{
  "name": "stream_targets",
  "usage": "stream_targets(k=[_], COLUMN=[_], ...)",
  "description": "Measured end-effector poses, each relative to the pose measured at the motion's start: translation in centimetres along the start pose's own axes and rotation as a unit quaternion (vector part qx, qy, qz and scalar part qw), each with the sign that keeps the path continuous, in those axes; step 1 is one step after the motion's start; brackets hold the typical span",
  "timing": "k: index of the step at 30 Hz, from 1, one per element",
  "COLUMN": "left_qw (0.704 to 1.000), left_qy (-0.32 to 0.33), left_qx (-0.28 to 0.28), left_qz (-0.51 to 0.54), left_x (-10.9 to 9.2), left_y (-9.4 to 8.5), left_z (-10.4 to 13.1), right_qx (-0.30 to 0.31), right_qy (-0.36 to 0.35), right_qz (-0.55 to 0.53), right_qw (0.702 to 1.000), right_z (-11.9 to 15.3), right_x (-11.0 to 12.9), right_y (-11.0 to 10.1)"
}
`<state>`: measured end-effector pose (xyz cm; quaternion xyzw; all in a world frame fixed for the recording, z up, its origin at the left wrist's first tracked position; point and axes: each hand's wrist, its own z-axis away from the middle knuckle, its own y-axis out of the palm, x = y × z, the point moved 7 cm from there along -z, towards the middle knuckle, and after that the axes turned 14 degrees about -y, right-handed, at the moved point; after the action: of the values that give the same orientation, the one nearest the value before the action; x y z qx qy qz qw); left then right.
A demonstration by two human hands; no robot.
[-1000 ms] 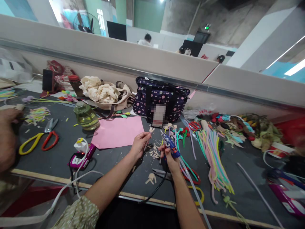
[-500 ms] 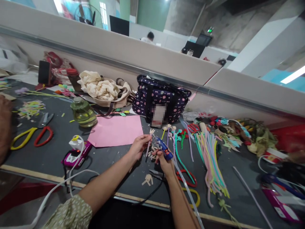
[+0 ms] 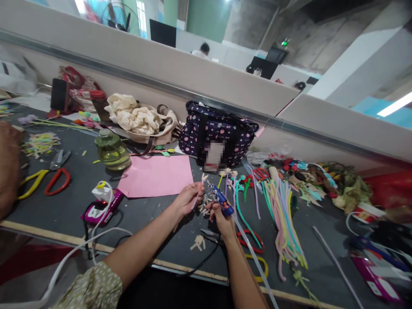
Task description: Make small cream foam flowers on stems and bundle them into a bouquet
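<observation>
With my left hand (image 3: 188,198) I hold a thin pinkish stem (image 3: 195,202) in a narrow pinch between the thumb and the fingers; at its top, just above my fingertips, there is a small pale flower-like piece (image 3: 204,177), which stands over the middle of the table (image 3: 144,216); my right hand (image 3: 222,218) is closed around a blue glue gun (image 3: 224,204), and its nozzle points up and to the left, toward the flower-like piece; the two are near each other, but I cannot tell if they touch. A long clear stick (image 3: 253,254) runs from the back of the gun and passes along my right forearm.

Under and between my hands many pale scraps (image 3: 204,209) are scattered; a smaller heap of pale strips (image 3: 198,243) lies closer to me; beside my right wrist there is a pair of scissors with one red handle (image 3: 260,246) and one yellow handle (image 3: 265,268). To the right lies a bundle of coloured fuzzy stems (image 3: 286,223); to the left are a pink sheet (image 3: 157,175) and a greenish bottle (image 3: 112,153); behind these stands a dark patterned bag (image 3: 190,131); at the left edge another person's hand (image 3: 8,167) is partly visible.
</observation>
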<state>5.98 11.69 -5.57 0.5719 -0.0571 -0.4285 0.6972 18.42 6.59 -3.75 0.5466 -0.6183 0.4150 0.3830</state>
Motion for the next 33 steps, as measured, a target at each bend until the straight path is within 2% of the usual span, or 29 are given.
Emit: stream_targets(k=[4,7,15,22,27,33], left_qw=[0.999,0.999,0.996,0.990,0.984,0.974], left_qy=[-0.013,-0.009,0.013,0.033,0.074,0.109], left_qx=[0.047,0.049,-0.020,-0.112,-0.127,-0.142], left_qz=[-0.010,-0.020,-0.086,-0.073,-0.099,-0.138], left_x=[0.2,0.3,0.1,-0.4,-0.9,-1.2], left_y=[0.5,0.5,0.5,-1.3,-1.1,-0.8], left_z=[-0.1,0.0,0.6,0.5,0.9,1.2], right_qx=[0.004,-0.008,-0.002,0.000,0.015,0.017], right_qy=[0.006,0.006,0.012,-0.001,-0.014,-0.027], right_qz=[0.011,0.018,0.003,-0.005,0.036,0.045], right_qw=[1.000,1.000,1.000,1.000,0.999,0.998], right_z=[0.0,-0.1,0.1,0.1,0.0,0.0], right_x=[-0.1,0.2,0.0,0.1,1.0,1.0], right_y=[0.0,0.0,-0.1,-0.1,0.1,0.2])
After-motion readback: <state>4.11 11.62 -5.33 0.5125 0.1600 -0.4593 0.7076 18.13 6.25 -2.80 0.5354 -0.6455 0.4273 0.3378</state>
